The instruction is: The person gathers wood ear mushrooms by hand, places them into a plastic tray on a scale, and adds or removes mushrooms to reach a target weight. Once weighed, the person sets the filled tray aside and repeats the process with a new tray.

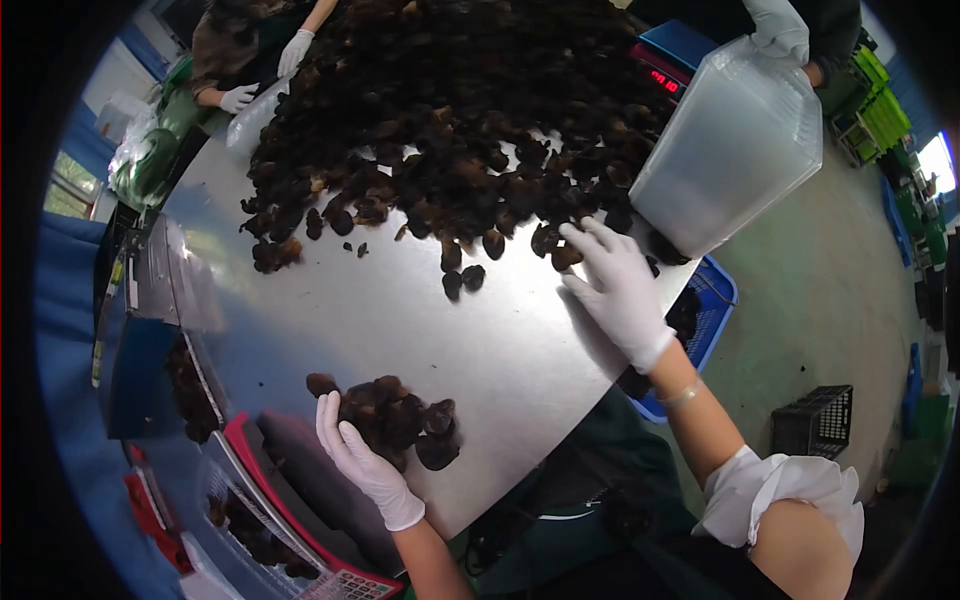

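My left hand (365, 470), in a white glove, is open with its fingers stretched out along the near side of a small heap of dark brown dried mushrooms (385, 412) on the metal table. My right hand (622, 292), also in a white glove, reaches to the near edge of a much larger mushroom pile (450, 120). Its thumb and fingers are apart, around a single brown mushroom (566, 258) at the fingertips; I see no firm grip. Two loose mushrooms (462, 280) lie between the big pile and the small heap.
Clear plastic trays (730, 150) are stacked at the table's right edge under another person's gloved hand (778, 30), by a scale (665, 75). A second person's hands (240, 97) are at far left. A red-edged scale (300, 500) sits lower left; a blue basket (712, 320) stands below right.
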`<state>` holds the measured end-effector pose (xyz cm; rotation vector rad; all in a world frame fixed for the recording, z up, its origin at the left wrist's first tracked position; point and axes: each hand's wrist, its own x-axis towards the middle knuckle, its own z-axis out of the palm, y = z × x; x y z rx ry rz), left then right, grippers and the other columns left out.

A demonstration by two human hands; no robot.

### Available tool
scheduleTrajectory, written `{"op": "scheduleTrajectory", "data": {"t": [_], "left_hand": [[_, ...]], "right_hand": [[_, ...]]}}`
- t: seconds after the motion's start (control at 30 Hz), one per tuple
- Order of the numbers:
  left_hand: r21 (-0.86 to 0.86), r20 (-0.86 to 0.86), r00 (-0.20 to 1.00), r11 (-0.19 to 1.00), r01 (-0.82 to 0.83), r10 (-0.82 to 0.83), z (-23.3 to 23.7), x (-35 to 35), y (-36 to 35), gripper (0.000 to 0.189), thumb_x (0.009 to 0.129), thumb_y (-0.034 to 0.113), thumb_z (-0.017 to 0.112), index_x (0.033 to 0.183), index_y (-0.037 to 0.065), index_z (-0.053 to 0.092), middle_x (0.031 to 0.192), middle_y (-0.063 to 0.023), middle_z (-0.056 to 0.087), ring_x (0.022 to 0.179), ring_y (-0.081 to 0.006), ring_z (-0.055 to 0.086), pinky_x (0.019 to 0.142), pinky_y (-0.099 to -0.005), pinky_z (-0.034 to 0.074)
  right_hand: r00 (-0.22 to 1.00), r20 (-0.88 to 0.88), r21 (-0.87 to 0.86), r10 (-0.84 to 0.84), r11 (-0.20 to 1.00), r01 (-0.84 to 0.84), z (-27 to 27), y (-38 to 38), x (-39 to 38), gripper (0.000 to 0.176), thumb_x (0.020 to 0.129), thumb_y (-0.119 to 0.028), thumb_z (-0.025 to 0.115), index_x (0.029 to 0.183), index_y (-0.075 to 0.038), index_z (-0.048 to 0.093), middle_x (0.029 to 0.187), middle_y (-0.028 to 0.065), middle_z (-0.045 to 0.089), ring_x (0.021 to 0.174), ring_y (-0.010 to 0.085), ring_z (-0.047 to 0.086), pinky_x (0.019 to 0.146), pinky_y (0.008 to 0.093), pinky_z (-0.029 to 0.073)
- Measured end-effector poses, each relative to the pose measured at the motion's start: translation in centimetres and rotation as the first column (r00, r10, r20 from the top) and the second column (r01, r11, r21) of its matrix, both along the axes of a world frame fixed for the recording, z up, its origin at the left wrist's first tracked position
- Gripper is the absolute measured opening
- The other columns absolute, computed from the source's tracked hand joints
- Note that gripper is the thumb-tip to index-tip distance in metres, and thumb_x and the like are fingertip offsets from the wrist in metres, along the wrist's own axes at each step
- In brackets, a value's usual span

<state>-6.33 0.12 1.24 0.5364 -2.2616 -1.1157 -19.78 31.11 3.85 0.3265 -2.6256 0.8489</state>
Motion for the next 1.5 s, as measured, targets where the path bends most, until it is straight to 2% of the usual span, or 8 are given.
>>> {"op": "scheduleTrajectory", "data": {"t": [0.27, 0.47, 0.67, 0.9, 1.03, 1.1, 1.3, 1.5], "left_hand": [[0.004, 0.01, 1.0, 1.0, -0.029, 0.029, 0.2, 0.0, 0.3, 0.042, 0.108, 0.028, 0.043, 0.133, -0.001, 0.059, 0.142, -0.0164, 0.051, 0.135, -0.0297, 0.046, 0.116, -0.0425, 0.032], [-0.002, 0.026, 0.999, 0.999, -0.036, 0.036, 0.5, -0.2, 0.5, 0.039, 0.106, 0.024, 0.044, 0.131, -0.001, 0.061, 0.142, -0.0165, 0.052, 0.135, -0.0299, 0.046, 0.116, -0.0425, 0.032], [0.001, 0.017, 0.999, 0.999, -0.047, 0.047, 0.7, -0.2, 0.5, 0.038, 0.104, 0.024, 0.047, 0.13, 0.0, 0.062, 0.142, -0.0166, 0.053, 0.134, -0.0305, 0.047, 0.116, -0.043, 0.032], [0.029, 0.012, 0.999, 0.999, -0.031, 0.031, 0.8, -0.2, 0.6, 0.039, 0.104, 0.026, 0.049, 0.13, 0.0, 0.062, 0.142, -0.017, 0.053, 0.135, -0.0307, 0.046, 0.116, -0.0435, 0.032], [0.014, 0.029, 0.999, 0.999, -0.031, 0.03, 0.9, -0.2, 0.4, 0.039, 0.104, 0.026, 0.05, 0.13, 0.001, 0.062, 0.142, -0.0175, 0.052, 0.135, -0.0311, 0.046, 0.116, -0.0436, 0.031], [0.049, 0.016, 0.999, 0.998, -0.046, 0.046, 0.8, -0.2, 0.5, 0.038, 0.103, 0.026, 0.05, 0.13, 0.002, 0.062, 0.142, -0.0175, 0.052, 0.135, -0.031, 0.046, 0.116, -0.0434, 0.031], [0.039, 0.01, 0.999, 0.999, -0.035, 0.034, 0.9, -0.1, 0.4, 0.039, 0.104, 0.027, 0.05, 0.131, 0.002, 0.062, 0.142, -0.017, 0.052, 0.135, -0.0302, 0.046, 0.116, -0.0428, 0.031], [0.033, 0.001, 1.0, 0.999, -0.022, 0.022, 0.7, -0.2, 0.3, 0.039, 0.104, 0.028, 0.05, 0.131, 0.002, 0.062, 0.141, -0.0171, 0.053, 0.134, -0.0304, 0.047, 0.115, -0.0429, 0.032]], "right_hand": [[0.988, -0.129, 0.006, 0.086, 0.996, -0.086, 0.6, -1.6, -4.2, 0.046, 0.074, -0.021, 0.073, 0.119, -0.012, 0.068, 0.128, 0.0135, 0.059, 0.116, 0.0368, 0.053, 0.098, 0.0474, 0.043], [0.988, -0.087, 0.036, 0.127, 0.992, -0.124, -0.4, -5.3, -11.9, 0.072, 0.091, -0.049, 0.066, 0.147, -0.008, 0.048, 0.147, 0.0261, 0.048, 0.136, 0.0423, 0.044, 0.112, 0.0489, 0.037], [0.878, -0.061, 0.056, 0.475, 0.88, -0.472, 0.6, -9.9, -6.7, 0.034, 0.078, -0.002, 0.064, 0.111, -0.011, 0.065, 0.125, 0.0105, 0.061, 0.104, 0.033, 0.06, 0.085, 0.0426, 0.05], [0.867, -0.123, -0.278, 0.483, 0.821, -0.498, 0.8, -8.0, -2.9, 0.025, 0.081, -0.005, 0.062, 0.105, -0.008, 0.069, 0.11, 0.0103, 0.07, 0.11, 0.0305, 0.062, 0.096, 0.042, 0.047], [0.962, -0.269, 0.432, 0.054, 0.899, 0.07, -1.2, -7.4, -6.9, 0.051, 0.096, -0.034, 0.058, 0.141, -0.011, 0.053, 0.143, 0.022, 0.05, 0.139, 0.0463, 0.036, 0.117, 0.0639, 0.018], [0.986, -0.112, 0.437, 0.127, 0.897, -0.066, -2.1, -8.1, -5.1, 0.059, 0.097, -0.038, 0.054, 0.147, -0.009, 0.046, 0.144, 0.023, 0.048, 0.139, 0.0467, 0.037, 0.118, 0.0642, 0.016], [0.743, 0.163, 0.093, 0.649, 0.74, -0.666, 1.3, -10.7, 5.2, 0.059, 0.094, -0.028, 0.059, 0.149, -0.012, 0.046, 0.145, 0.0264, 0.044, 0.126, 0.045, 0.05, 0.11, 0.0575, 0.034], [0.843, -0.06, -0.083, 0.535, 0.839, -0.538, 1.5, -11.0, 0.1, 0.04, 0.085, -0.007, 0.067, 0.125, -0.007, 0.062, 0.135, 0.0168, 0.058, 0.12, 0.0373, 0.055, 0.104, 0.0438, 0.044]]}}
